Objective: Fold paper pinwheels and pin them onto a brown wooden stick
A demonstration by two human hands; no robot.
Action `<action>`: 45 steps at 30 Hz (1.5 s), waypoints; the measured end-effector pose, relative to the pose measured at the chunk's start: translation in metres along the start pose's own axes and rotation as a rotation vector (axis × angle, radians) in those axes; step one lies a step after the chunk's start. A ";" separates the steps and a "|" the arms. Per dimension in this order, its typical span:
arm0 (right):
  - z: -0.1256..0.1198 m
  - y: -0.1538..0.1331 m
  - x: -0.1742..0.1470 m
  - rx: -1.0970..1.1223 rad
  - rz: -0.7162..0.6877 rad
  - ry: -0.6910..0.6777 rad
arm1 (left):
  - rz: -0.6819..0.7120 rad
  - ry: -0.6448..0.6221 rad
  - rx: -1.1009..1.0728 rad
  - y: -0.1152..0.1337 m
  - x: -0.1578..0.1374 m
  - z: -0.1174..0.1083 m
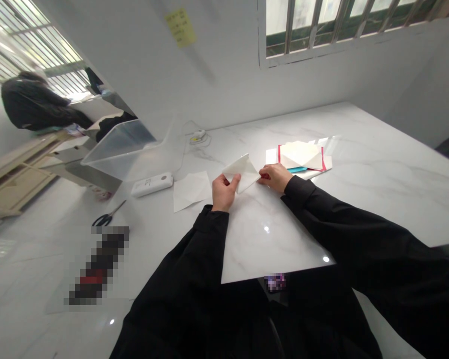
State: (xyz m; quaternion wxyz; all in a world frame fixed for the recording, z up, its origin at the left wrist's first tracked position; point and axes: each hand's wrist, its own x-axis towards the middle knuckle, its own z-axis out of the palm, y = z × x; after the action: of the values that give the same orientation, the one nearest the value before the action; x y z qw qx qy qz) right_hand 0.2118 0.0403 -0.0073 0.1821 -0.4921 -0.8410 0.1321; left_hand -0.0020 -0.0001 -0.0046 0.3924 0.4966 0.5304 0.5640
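Note:
My left hand (224, 193) grips a folded white paper (248, 172), thumb on top and fingers behind it. Diagonal folds make the paper look like an envelope. At its right corner, the fingers of my right hand (276, 177) are pinched together. A small red thing (264, 175) shows at those fingertips, too small and covered to name. Left of my left hand lies another white sheet (192, 191), flat on the table. Just beyond my right hand sits a stack of cream folded paper (301, 155) with red and blue pieces under it.
On the white marbled table (381, 184) are a white power bank (152, 184), black-handled scissors (108, 214), a clear plastic bin (123, 149) and a cable (198, 137). A blurred dark item (99, 267) lies front left. Another person (37, 102) in black is far left.

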 end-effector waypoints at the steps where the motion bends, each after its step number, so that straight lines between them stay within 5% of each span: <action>1: 0.000 -0.001 0.000 -0.011 0.001 -0.005 | 0.004 0.011 0.000 0.001 0.000 0.000; 21: -0.023 0.005 -0.004 -0.116 0.179 -0.033 | -0.002 -0.023 -0.029 -0.004 0.001 -0.002; 31: -0.027 0.018 -0.005 0.678 0.159 0.189 | -0.069 -0.102 -0.013 -0.002 -0.004 0.001; 45: 0.003 -0.015 -0.011 0.650 -0.041 0.213 | -0.111 -0.182 -0.028 0.003 -0.011 0.005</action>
State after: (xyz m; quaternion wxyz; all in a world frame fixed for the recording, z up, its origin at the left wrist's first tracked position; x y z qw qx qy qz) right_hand 0.2038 0.0230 -0.0059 0.4187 -0.4025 -0.7409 0.3373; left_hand 0.0049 -0.0103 -0.0032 0.4764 0.5100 0.5113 0.5015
